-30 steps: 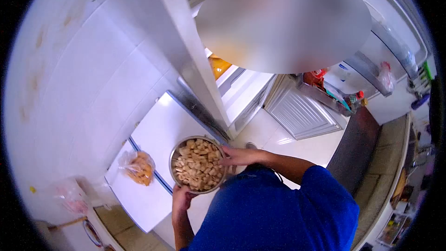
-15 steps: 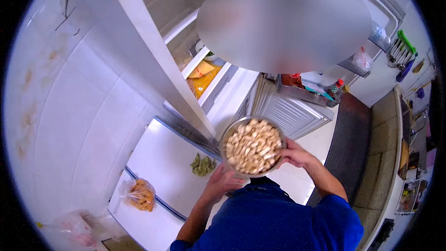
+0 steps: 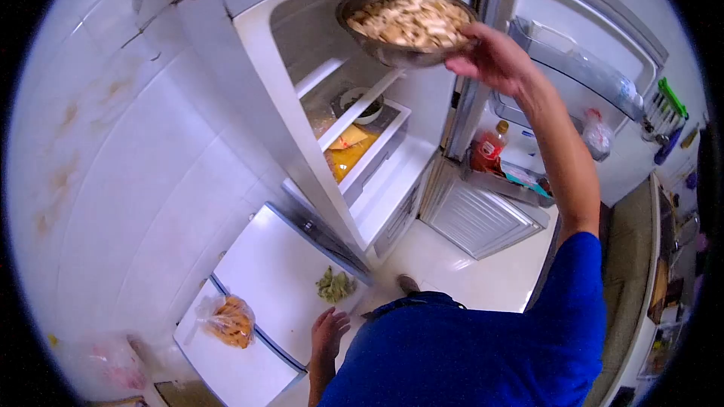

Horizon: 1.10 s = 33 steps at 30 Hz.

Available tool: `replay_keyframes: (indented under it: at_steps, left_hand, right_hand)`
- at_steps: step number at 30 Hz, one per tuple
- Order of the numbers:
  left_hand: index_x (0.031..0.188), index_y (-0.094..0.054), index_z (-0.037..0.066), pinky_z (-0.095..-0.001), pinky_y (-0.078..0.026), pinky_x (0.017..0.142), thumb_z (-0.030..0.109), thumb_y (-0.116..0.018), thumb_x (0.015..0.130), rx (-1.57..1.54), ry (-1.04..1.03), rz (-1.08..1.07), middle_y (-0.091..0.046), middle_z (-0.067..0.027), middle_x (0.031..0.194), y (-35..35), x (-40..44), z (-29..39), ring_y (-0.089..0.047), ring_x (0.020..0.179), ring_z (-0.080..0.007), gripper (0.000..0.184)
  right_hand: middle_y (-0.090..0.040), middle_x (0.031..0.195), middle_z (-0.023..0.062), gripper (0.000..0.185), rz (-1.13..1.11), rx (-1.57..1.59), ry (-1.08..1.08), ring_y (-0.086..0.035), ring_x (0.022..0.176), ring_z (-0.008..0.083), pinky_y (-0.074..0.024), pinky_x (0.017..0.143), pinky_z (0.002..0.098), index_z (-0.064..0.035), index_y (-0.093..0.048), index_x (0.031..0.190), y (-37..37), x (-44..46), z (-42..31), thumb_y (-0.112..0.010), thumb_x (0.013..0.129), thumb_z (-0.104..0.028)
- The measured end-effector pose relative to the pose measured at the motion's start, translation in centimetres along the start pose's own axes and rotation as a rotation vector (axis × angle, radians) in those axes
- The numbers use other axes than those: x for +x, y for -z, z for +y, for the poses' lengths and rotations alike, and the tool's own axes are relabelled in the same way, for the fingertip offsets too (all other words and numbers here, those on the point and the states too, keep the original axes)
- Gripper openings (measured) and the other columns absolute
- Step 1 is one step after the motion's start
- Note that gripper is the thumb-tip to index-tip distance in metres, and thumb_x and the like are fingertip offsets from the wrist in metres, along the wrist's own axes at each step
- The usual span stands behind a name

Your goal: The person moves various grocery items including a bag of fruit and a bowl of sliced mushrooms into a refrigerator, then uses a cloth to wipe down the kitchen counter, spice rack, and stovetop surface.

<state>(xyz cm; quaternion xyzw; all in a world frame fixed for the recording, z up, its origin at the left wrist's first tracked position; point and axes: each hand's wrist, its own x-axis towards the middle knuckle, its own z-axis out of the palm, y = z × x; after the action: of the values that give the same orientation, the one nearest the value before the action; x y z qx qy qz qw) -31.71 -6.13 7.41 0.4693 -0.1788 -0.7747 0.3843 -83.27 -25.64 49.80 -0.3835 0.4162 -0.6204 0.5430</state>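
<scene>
My right hand [image 3: 494,60] grips the rim of a metal bowl [image 3: 403,54] and holds it up at the upper part of the open fridge [image 3: 256,68]. Pale, chunky food pieces [image 3: 415,19] heap the bowl; their exact kind is unclear. The bowl tilts slightly toward me. Low on the left, my left hand [image 3: 330,330] holds nothing, its fingers loosely bent and apart. It is near a bunch of wilted green leaves [image 3: 335,285] on a white chest lid [image 3: 283,264].
A clear bag of orange-brown food [image 3: 230,322] lies on the chest lid. Inside the fridge, a white bowl [image 3: 362,105] and a yellow package [image 3: 351,152] sit low down. The open fridge door [image 3: 520,0] carries a red-labelled bottle [image 3: 489,147]. A lower door [image 3: 479,211] also stands open.
The bowl has risen toward the fridge's upper part in my right hand. My left hand has left the bowl's side and dropped lower. The view has shifted, showing more of the fridge.
</scene>
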Motion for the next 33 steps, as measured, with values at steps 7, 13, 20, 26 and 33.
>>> replay_keyframes:
  at_steps: [7, 13, 20, 26, 33]
  left_hand:
    - [0.136, -0.043, -0.003, -0.0404, -0.055, 0.084, 0.024, -0.059, 0.096, -0.203, -0.103, 0.263, -0.063, -0.0227, 0.115, 1.9, -1.8, -2.8, -0.066, 0.1, -0.032, 0.051]
    - [0.134, -0.049, 0.001, -0.0375, -0.055, 0.079, 0.025, -0.057, 0.097, -0.3, -0.186, 0.454, -0.065, -0.0179, 0.111, 2.3, -2.5, -4.0, -0.066, 0.093, -0.0249, 0.044]
    - [0.136, -0.046, 0.0, -0.0376, -0.055, 0.078, 0.02, -0.055, 0.095, -0.469, -0.251, 0.602, -0.065, -0.0178, 0.111, 4.0, -5.2, -6.3, -0.066, 0.093, -0.0255, 0.046]
    - [0.134, -0.047, -0.001, -0.0357, -0.058, 0.073, 0.017, -0.061, 0.092, -0.424, -0.355, 0.677, -0.067, -0.0129, 0.1, 11.5, -5.8, -5.3, -0.066, 0.081, -0.0208, 0.047]
    - [0.134, -0.05, -0.006, -0.0383, -0.048, 0.098, 0.031, -0.077, 0.082, 0.606, -0.626, 1.467, -0.058, -0.0251, 0.128, 24.6, -5.4, 7.1, -0.059, 0.114, -0.032, 0.07]
  right_hand:
    - [-0.054, 0.132, 0.0197, 0.042, -0.254, -0.068, 0.073, -0.056, 0.117, 0.038, -0.0545, 0.098, 0.045, 0.0004, -0.049, 0.133, -2.5, 16.4, 0.5, -0.057, 0.098, -0.021]
    - [-0.049, 0.137, 0.0185, 0.047, -0.194, -0.311, 0.093, -0.051, 0.122, 0.0372, -0.0474, 0.103, 0.0453, -0.0005, -0.045, 0.137, -5.2, 28.4, 5.2, -0.055, 0.098, -0.026]
    - [-0.043, 0.144, 0.0172, 0.053, -0.075, -0.496, 0.272, -0.045, 0.129, 0.0363, -0.0392, 0.108, 0.0455, -0.0015, -0.041, 0.141, -3.5, 27.9, 4.5, -0.052, 0.099, -0.033]
    - [-0.037, 0.15, 0.016, 0.059, -0.067, -0.532, 0.36, -0.039, 0.135, 0.0355, -0.0322, 0.113, 0.0457, -0.0023, -0.038, 0.145, 1.6, 24.4, 3.1, -0.05, 0.1, -0.038]
    - [-0.031, 0.156, 0.0146, 0.065, -0.221, -0.428, 0.194, -0.033, 0.142, 0.0346, -0.024, 0.118, 0.046, -0.0034, -0.034, 0.149, 11.7, 12.1, 6.0, -0.047, 0.1, -0.044]
